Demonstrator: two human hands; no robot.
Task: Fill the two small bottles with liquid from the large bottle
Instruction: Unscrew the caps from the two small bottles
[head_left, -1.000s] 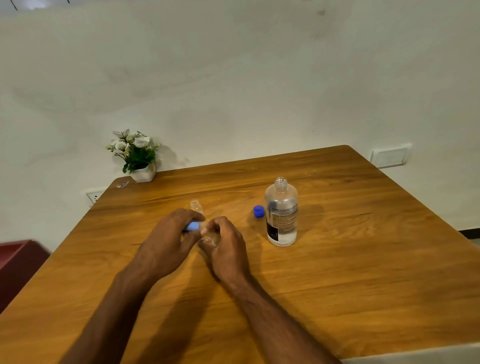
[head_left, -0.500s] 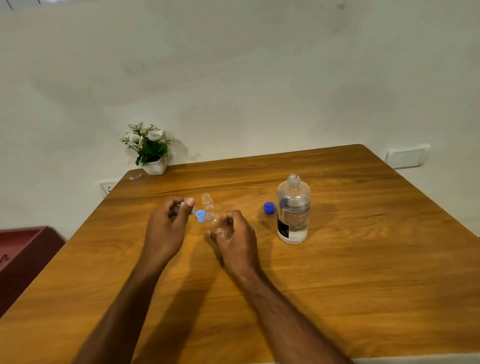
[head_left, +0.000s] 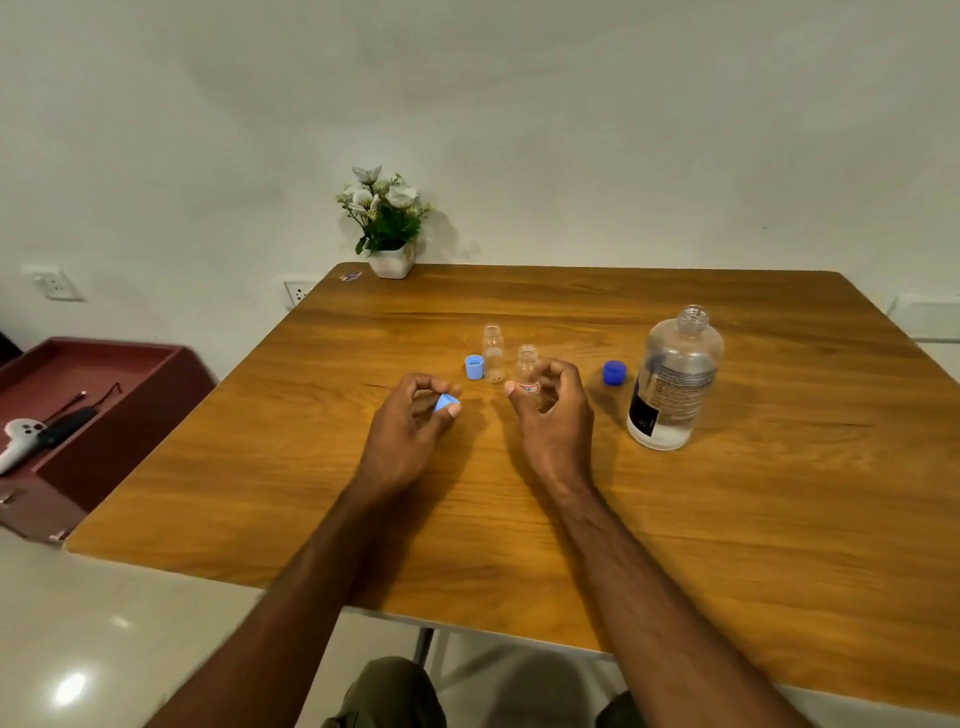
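Note:
My right hand (head_left: 553, 415) grips a small clear bottle (head_left: 526, 366), upright and uncapped, just above the wooden table (head_left: 727, 519). My left hand (head_left: 410, 431) pinches a light blue cap (head_left: 445, 403) between thumb and fingers. A second small clear bottle (head_left: 492, 352) stands open on the table behind my hands, with another light blue cap (head_left: 474, 366) lying beside it on the left. The large clear bottle (head_left: 674, 379) stands uncapped to the right, a little liquid at its bottom. Its dark blue cap (head_left: 614, 373) lies on the table to its left.
A white pot of flowers (head_left: 387, 228) sits at the table's far left corner. A dark red box (head_left: 93, 405) with a white controller (head_left: 21, 436) stands on the floor at left. Wall sockets are behind the table.
My left hand has pulled away to the left with the light blue cap, leaving the small bottle in my right hand open. The view has shifted down and left.

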